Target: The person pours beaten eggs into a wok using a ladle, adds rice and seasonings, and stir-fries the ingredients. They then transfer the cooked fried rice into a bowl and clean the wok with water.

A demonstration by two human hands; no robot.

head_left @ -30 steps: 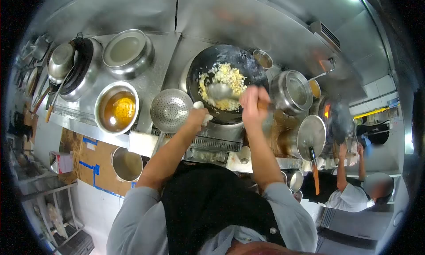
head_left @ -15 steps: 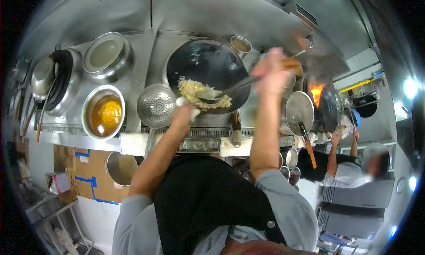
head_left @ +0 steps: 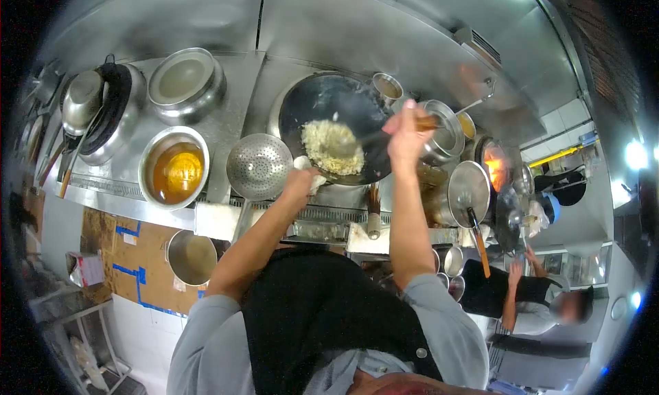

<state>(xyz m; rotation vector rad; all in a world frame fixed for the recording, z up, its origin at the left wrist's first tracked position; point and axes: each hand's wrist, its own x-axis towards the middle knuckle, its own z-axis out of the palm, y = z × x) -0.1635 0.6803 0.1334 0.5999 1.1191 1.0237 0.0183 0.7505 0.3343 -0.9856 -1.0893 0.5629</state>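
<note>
A black wok (head_left: 302, 100) stands tilted on the stove, with a pale mass of fried rice (head_left: 329, 137) in its near part. My left hand (head_left: 300, 183) is closed on the near rim of the wok, with a folded white cloth (head_left: 317, 183) in its grip. My right hand (head_left: 406, 131) is closed round the wooden handle (head_left: 427, 123) of a metal ladle. Motion blurs the ladle's shaft and head, which reach into the rice. Just left of the wok lies a perforated strainer (head_left: 259, 166).
On the left stand a bowl of amber liquid (head_left: 200, 182), a covered steel pot (head_left: 209, 96) and another wok (head_left: 130, 131). A brush (head_left: 373, 216) lies at the stove's front. Right, a sieve (head_left: 469, 192) sits near a burner flame (head_left: 494, 168); a co-worker (head_left: 532, 302) works beyond.
The wok has come nearer to level, and the rice has slid from its near rim further inside, into a rounder heap. My right hand has moved slightly left and down with the ladle.
</note>
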